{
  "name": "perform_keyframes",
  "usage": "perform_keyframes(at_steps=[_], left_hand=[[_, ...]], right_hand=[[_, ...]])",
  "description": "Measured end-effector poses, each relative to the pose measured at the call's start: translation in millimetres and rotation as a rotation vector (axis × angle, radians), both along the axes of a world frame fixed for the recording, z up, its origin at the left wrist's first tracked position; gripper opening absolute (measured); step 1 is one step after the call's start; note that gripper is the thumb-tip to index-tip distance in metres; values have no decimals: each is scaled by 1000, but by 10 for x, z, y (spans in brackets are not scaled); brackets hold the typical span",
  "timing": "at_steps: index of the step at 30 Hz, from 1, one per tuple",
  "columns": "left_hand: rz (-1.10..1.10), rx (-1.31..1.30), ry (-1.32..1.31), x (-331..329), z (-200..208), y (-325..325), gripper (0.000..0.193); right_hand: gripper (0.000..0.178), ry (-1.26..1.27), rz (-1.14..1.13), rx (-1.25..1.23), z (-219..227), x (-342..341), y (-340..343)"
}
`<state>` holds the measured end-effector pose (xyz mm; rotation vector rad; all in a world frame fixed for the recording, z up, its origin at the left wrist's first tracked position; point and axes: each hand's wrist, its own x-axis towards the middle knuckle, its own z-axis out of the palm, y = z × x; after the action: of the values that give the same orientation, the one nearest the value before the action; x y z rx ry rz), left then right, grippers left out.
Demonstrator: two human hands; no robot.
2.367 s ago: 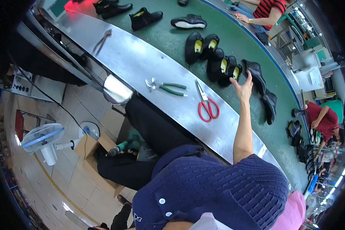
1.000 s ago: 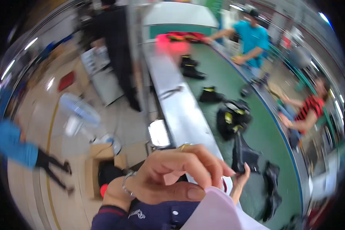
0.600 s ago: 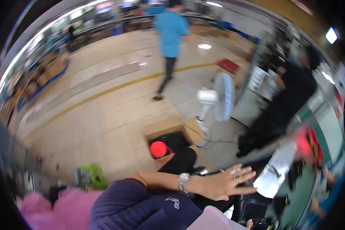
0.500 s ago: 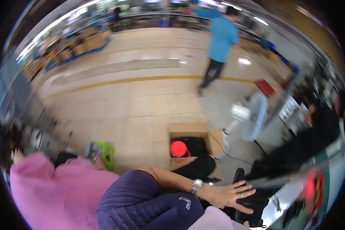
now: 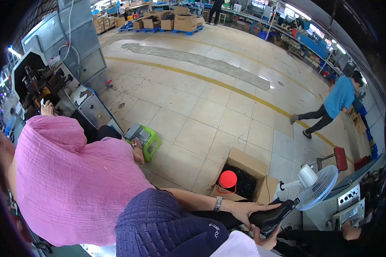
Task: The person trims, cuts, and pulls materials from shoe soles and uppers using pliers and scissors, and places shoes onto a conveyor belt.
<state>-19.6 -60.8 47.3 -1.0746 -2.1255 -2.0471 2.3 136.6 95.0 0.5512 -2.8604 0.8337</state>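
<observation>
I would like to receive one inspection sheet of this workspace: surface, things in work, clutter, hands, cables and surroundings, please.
Surface: tiled floor in view; only a shiny metal strip shows at the lower edge.
Job's things: one black shoe, held up between both hands.
Clutter: open cardboard box on the floor, with black material and a red container.
Hands: left hand on the shoe's upper side; right hand below it.
Cables: dark cord at the box; pale cable or hose by the grey cabinet.
Surroundings: white fan; person in pink at a machine; person in blue farther off.
</observation>
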Motion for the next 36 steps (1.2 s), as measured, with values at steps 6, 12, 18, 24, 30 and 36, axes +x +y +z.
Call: perform_keyframes(at_steps=[6, 12, 18, 24, 30, 36], left_hand=[[-129, 171, -218, -207, -230, -170, 117], [-282, 234, -338, -452, -324, -307, 124], [-314, 238, -509, -486, -507, -267, 124], [-297, 24, -370, -510, -492, -162, 123], [-50, -171, -250, -415, -305, -707, 107], [-154, -105, -527, -227, -239, -544, 109]], right_hand=[[79, -68, 45, 13, 39, -300, -374], [76, -331, -95, 47, 195, -449, -819], [76, -481, -168, 110, 147, -441, -736], [77, -614, -347, 197, 139, -299, -404], [75, -332, 82, -165, -120, -402, -492], [76, -166, 43, -170, -173, -125, -404]])
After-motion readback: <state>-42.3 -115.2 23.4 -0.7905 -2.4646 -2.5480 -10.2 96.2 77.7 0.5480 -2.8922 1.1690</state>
